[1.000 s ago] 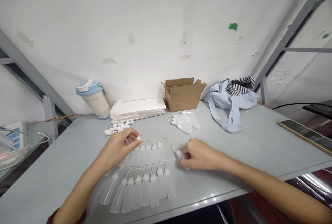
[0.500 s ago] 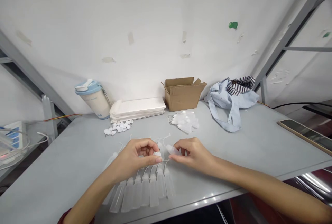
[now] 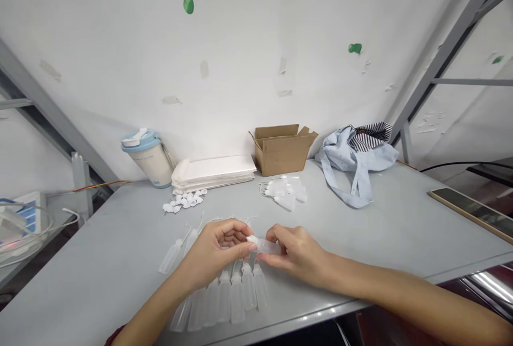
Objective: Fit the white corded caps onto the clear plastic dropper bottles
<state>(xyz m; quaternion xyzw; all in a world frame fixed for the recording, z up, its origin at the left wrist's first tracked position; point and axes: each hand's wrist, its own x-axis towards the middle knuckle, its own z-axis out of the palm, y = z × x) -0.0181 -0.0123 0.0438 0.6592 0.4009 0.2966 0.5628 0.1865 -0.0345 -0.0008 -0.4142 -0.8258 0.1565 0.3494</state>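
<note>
Between thumb and fingers, my left hand [image 3: 224, 247] pinches a small white cap [image 3: 252, 240]. The cap meets the end of a translucent plastic tube [image 3: 268, 246], which lies sideways in the closed fingers of my right hand [image 3: 294, 250]. Whether the cap is seated on the tube I cannot tell. Below the hands lies a row of similar capped tubes [image 3: 236, 295] with thin white strings, partly hidden by my left hand and forearm. Another such tube [image 3: 171, 256] rests left of my left wrist.
Loose white caps [image 3: 185, 201] lie near a stack of white sheets or envelopes [image 3: 216, 168] and a cup [image 3: 149, 159]. Several more tubes [image 3: 285, 191] lie before a cardboard box [image 3: 282, 154]. A blue cloth bag [image 3: 356, 159] and a phone [image 3: 473, 212] are to the right.
My hands have come together. The cap in my left hand now meets the tube end in my right hand, where a gap was before. The view has shifted slightly.
</note>
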